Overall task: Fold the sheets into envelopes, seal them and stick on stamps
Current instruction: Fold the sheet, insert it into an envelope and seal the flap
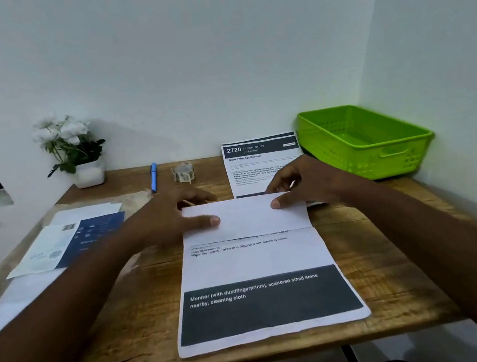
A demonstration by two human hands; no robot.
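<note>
— Two thumbs are all you have on top of that flap; your left hand (pixel 173 214) has its thumb laid flat on the folded-over part, the other fingers (pixel 199 198) reaching past its far edge, and your right hand (pixel 304 184) mirrors it, thumb on the flap and fingers curled behind the fold; so both are pinching the doubled edge of the sheet (pixel 258 272).

— What could go wrong from here?

— I'd judge the crease is the risk; if one hand pulls harder, the fold may run crooked and the side edges won't line up; the near end lies loose on the surface (pixel 131 341), so a push could slide the whole sheet; its near corners also sit close to the surface's front edge.

— And the sheet itself?

— White printed paper, lying lengthwise in front of you, mid-surface; the far part is folded toward you, blank side up; below it a line of small text, then a dark band with white lettering; a second printed sheet (pixel 259 161) lies just beyond your right hand; the tape roll (pixel 183 172) and blue pen (pixel 153 176) sit near the wall, the green basket (pixel 360 141) to the right.
</note>
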